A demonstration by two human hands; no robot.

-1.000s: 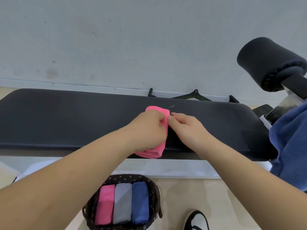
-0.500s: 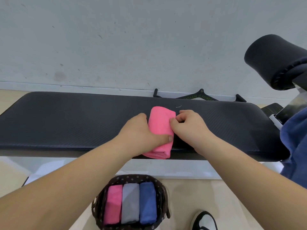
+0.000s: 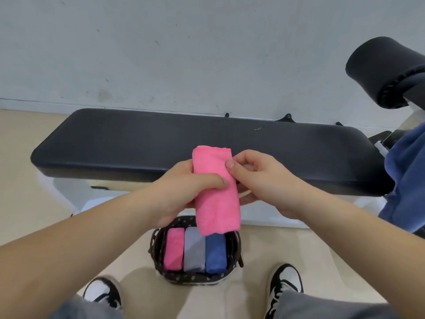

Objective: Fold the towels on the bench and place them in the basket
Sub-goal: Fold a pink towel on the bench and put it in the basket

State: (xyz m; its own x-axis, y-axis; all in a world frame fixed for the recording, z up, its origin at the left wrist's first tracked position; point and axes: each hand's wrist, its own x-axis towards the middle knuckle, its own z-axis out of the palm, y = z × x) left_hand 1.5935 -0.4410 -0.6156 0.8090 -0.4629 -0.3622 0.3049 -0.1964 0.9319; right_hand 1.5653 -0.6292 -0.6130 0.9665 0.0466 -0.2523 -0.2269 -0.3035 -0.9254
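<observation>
Held in the air just in front of the surface [image 3: 138,143] and above the basket [image 3: 158,248]: a folded pink towel [image 3: 215,199], long side up and down, leaning a little to the left at the top. Gripped round the middle by the left hand [image 3: 177,194], with the thumb [image 3: 207,181] laid across the front and clamped on the cloth. Pinched at the upper right edge by the right hand [image 3: 266,183], with fingers [image 3: 247,161] curled close together against the fold.

Down on the floor [image 3: 23,192], between two black-and-white shoes [image 3: 102,292]: the dark woven basket, packed with a pink roll [image 3: 174,248], a grey roll [image 3: 194,250] and a blue roll [image 3: 215,253] side by side, touching.

Hidden behind the lower end of the held towel: the far rim of the basket and the top of the blue roll. Covered by both hands: the middle of the near edge of the surface.

Hanging at the far right, across the right end of the surface: a loose blue towel [image 3: 409,180], cut off by the frame edge, support not clear. Above it, a black padded roller [image 3: 386,70]. Behind everything, a pale wall [image 3: 161,42].
</observation>
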